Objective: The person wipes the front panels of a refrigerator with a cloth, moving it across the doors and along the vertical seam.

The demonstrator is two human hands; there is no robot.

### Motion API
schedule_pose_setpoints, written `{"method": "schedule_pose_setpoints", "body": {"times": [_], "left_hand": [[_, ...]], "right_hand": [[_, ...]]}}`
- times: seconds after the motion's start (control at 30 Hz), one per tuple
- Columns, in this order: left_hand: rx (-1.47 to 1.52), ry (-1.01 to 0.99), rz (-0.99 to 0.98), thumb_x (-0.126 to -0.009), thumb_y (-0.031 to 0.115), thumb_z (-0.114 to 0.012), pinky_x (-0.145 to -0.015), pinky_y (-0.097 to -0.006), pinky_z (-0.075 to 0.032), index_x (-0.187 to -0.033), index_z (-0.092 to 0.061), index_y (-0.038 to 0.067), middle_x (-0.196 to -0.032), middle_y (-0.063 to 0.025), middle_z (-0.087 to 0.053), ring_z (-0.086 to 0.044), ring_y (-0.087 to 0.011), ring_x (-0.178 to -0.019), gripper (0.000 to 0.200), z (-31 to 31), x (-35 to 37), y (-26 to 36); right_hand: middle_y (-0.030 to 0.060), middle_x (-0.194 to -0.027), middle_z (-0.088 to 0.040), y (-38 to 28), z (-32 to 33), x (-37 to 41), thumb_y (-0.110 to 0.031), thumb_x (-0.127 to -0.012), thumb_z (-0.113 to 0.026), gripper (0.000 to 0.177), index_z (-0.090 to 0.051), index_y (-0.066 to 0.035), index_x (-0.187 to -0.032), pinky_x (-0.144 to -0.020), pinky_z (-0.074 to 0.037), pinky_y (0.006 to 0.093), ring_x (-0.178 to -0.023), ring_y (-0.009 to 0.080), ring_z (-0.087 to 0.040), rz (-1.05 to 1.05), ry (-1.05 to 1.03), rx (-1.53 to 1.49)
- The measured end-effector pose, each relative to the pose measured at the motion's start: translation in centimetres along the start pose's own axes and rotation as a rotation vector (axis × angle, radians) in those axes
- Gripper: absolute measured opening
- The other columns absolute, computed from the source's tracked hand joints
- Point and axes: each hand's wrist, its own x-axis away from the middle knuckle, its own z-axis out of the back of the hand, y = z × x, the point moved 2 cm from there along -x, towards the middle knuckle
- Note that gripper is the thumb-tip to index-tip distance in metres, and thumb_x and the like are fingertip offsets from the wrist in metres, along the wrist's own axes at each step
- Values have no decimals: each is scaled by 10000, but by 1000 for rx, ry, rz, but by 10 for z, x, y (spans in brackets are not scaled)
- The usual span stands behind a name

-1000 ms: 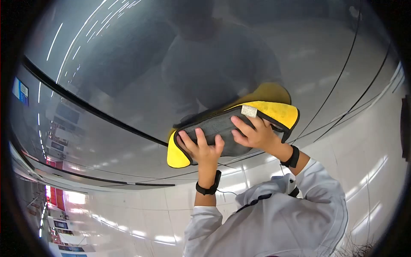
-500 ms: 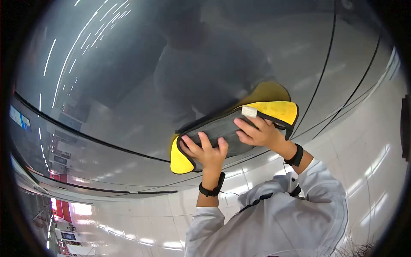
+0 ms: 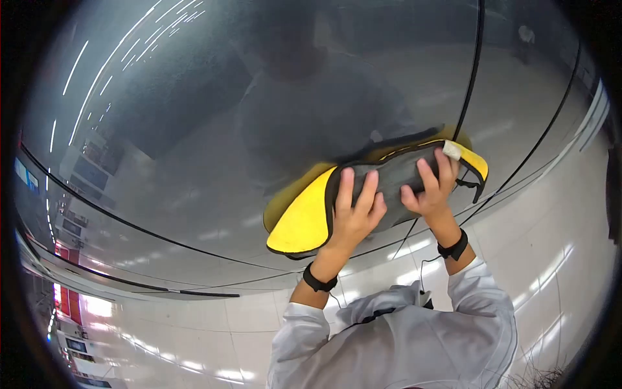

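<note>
A yellow and grey cloth (image 3: 301,217) with black edging lies against a glossy dark panel (image 3: 194,168), which mirrors its yellow ends. My left hand (image 3: 355,211) presses on the grey face near the left yellow end, fingers spread and pointing away from me. To its right, my right hand (image 3: 434,188) also presses on the grey face with its fingers apart, fingertips close to a small white tag (image 3: 451,150). The cloth's right end folds over, and a black loop (image 3: 478,189) hangs from it. The cloth's underside is hidden.
A dark seam (image 3: 472,71) runs down the panel and passes behind the cloth's right part. Another black strip (image 3: 129,217) crosses at the left. Pale glossy floor tiles (image 3: 181,324) lie below. Black bands (image 3: 451,244) with thin cords circle both wrists.
Both hands and the cloth have shifted right across the panel. More of the left yellow end shows, and the right end now overlaps the seam. My hands have come closer together.
</note>
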Motion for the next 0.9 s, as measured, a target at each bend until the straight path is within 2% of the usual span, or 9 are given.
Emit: {"method": "schedule_pose_setpoints", "body": {"times": [0.1, 0.23, 0.5, 0.67, 0.9], "left_hand": [[57, 32, -36, -647, 193, -613, -863, -489, -341, -1083, -486, 58, -1211, -233, -291, -352, -348, -1093, 474, 9, -27, 2], [186, 52, -19, -646, 142, -605, -874, -486, -333, -1093, -483, 49, -1215, -237, -297, -347, -351, -1103, 473, 12, -34, -4], [230, 51, -28, -641, 91, -586, -899, -482, -310, -1096, -477, 21, -1203, -260, -318, -341, -369, -1112, 472, 31, -39, -28], [153, 83, -4, -662, 145, -588, -898, -493, -309, -1106, -471, 41, -1227, -248, -294, -339, -384, -1101, 471, 59, -32, -55], [-48, 61, 110, -685, 209, -575, -866, -527, -325, -1134, -429, 68, -1242, -231, -260, -308, -452, -1080, 493, 89, 31, -96]], "right_hand": [[176, -1160, -395, 5, 1, -16, -336, -677, -542, 472, -488, -93, -1078, -861, -303, 447, -1042, 368, -354, -40, 37, -10], [197, -1178, -373, 1, 1, -31, -322, -680, -521, 486, -465, -77, -1096, -858, -294, 468, -1037, 383, -352, -42, 50, 4], [208, -1184, -364, -23, -5, -48, -276, -649, -535, 502, -470, -60, -1098, -870, -278, 475, -1046, 376, -350, -69, 64, -23], [190, -1177, -379, -59, -16, -58, -284, -644, -552, 512, -475, -86, -1110, -866, -271, 437, -1036, 352, -360, -53, 28, -42], [115, -1106, -440, -125, -39, -36, -297, -620, -605, 474, -531, -151, -1065, -837, -291, 350, -981, 284, -371, -52, -57, -84]]}}
